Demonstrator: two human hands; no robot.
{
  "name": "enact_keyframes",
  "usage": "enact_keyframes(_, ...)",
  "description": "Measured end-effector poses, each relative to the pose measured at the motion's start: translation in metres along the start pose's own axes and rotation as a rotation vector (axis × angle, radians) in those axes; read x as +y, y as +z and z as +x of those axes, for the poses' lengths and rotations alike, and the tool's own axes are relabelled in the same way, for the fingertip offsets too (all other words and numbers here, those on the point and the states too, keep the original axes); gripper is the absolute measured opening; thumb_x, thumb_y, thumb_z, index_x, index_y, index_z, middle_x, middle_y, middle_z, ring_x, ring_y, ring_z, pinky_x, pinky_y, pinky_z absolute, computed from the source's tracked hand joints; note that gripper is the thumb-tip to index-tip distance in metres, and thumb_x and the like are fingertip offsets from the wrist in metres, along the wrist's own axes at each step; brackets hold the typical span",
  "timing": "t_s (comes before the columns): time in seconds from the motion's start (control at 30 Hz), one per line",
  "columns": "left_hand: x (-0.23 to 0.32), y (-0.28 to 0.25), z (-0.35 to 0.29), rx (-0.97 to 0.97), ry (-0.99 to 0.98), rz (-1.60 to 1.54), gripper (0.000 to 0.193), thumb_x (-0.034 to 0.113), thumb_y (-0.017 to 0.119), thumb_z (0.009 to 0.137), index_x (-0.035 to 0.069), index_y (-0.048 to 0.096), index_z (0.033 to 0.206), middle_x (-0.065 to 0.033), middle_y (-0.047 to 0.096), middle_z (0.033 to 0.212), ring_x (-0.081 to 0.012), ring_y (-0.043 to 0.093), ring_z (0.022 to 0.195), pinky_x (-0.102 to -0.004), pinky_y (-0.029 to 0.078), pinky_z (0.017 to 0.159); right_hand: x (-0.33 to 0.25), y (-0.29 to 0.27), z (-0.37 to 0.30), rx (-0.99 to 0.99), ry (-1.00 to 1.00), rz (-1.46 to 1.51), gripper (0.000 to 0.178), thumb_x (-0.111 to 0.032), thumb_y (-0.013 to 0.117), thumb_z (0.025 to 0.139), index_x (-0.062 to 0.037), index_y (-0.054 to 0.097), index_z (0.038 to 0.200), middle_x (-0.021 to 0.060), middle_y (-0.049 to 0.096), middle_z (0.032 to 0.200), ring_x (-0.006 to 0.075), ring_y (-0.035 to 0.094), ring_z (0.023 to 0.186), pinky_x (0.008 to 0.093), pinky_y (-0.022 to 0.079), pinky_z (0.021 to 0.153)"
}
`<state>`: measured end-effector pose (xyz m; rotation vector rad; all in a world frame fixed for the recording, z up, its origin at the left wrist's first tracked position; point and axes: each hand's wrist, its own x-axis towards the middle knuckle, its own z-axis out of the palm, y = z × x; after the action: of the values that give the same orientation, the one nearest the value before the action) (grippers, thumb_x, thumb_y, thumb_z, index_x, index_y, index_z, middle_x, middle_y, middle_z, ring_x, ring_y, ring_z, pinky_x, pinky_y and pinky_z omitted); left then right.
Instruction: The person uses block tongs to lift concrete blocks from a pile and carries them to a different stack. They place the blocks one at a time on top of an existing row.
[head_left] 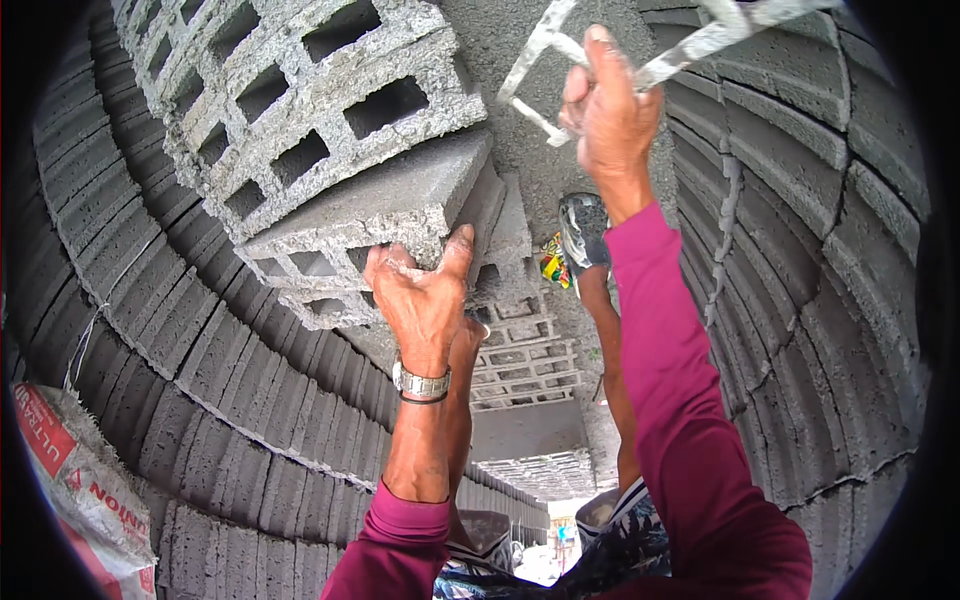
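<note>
My left hand (pixel 418 295), with a metal-banded watch (pixel 420 381) on the wrist, grips the near corner of a grey hollow concrete block (pixel 375 205). Its fingers are at the block's hollow side and the thumb lies along the end. That block is tilted on top of another hollow block (pixel 325 306), against a stack of hollow blocks (pixel 300 95). My right hand (pixel 615 120), raised at the upper right, is closed round a pale, cement-caked metal frame (pixel 690 55) with several bars. The frame runs partly out of view at the top.
Long curved-looking rows of stacked concrete blocks stand at left (pixel 215 370) and right (pixel 800 230). A red and white sack (pixel 85 480) hangs at the lower left. Below are my shoe (pixel 583 230), a colourful wrapper (pixel 553 262) and more hollow blocks (pixel 525 355).
</note>
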<state>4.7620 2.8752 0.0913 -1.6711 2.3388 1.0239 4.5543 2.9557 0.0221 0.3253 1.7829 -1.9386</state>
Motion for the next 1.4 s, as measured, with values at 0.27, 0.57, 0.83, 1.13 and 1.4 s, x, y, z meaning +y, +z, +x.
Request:
enact_keyframes(0.27, -0.006, 0.003, -0.004, 0.004, -0.031, -0.09, 0.059, 0.036, 0.087, 0.074, 0.008, 0.036, 0.063, 0.0036, 0.035, 0.064, -0.0111, 0.031, 0.061, -0.0306, 0.027, 0.05, 0.009, -0.011, 0.012, 0.02, 0.041, -0.082, 0.05, -0.041, 0.061, 0.094, -0.0043, 0.06, 0.061, -0.0002, 0.054, 0.055, 0.0092, 0.045, 0.043, 0.0251, 0.036, 0.043)
enact_keyframes(0.57, 0.005, 0.004, -0.009, -0.031, -0.007, -0.019, 0.059, 0.036, 0.087, 0.073, 0.004, 0.039, 0.063, 0.0001, 0.038, 0.067, -0.0135, 0.033, 0.063, -0.0335, 0.031, 0.053, 0.071, -0.007, 0.0, -0.022, 0.018, -0.341, 0.051, -0.042, 0.06, 0.094, -0.0001, 0.065, 0.065, 0.0085, 0.061, 0.055, 0.0197, 0.06, 0.054, 0.0358, 0.046, 0.058)
enact_keyframes(0.83, 0.015, 0.017, 0.006, -0.036, 0.017, 0.144, 0.06, 0.045, 0.08, 0.071, -0.013, 0.064, 0.075, -0.0285, 0.062, 0.076, -0.0431, 0.057, 0.099, -0.0494, 0.036, 0.103, 0.044, -0.008, -0.014, 0.098, -0.05, -0.214, 0.043, -0.04, 0.064, 0.094, -0.007, 0.059, 0.067, -0.001, 0.051, 0.057, 0.0093, 0.047, 0.047, 0.0254, 0.036, 0.043)
enact_keyframes(1.13, 0.031, 0.037, 0.02, -0.254, 0.111, 0.125, 0.049, 0.041, 0.075, 0.076, -0.005, 0.071, 0.092, -0.0274, 0.068, 0.088, -0.0398, 0.062, 0.096, -0.0463, 0.037, 0.103, -0.1, -0.037, -0.095, 0.106, 0.014, -0.699, 0.047, -0.035, 0.061, 0.097, -0.0048, 0.058, 0.062, -0.0038, 0.048, 0.055, 0.0076, 0.041, 0.051, 0.0276, 0.029, 0.05)
enact_keyframes(1.4, 0.074, -0.003, 0.063, 0.131, 0.368, 0.047, 0.058, 0.043, 0.076, 0.077, -0.003, 0.066, 0.11, -0.0236, 0.064, 0.11, -0.0381, 0.055, 0.11, -0.0477, 0.041, 0.098, -0.128, -0.007, -0.065, 0.055, -0.028, -0.551, 0.044, -0.033, 0.061, 0.096, -0.0039, 0.058, 0.063, -0.0027, 0.05, 0.058, 0.0073, 0.043, 0.056, 0.0274, 0.031, 0.053)
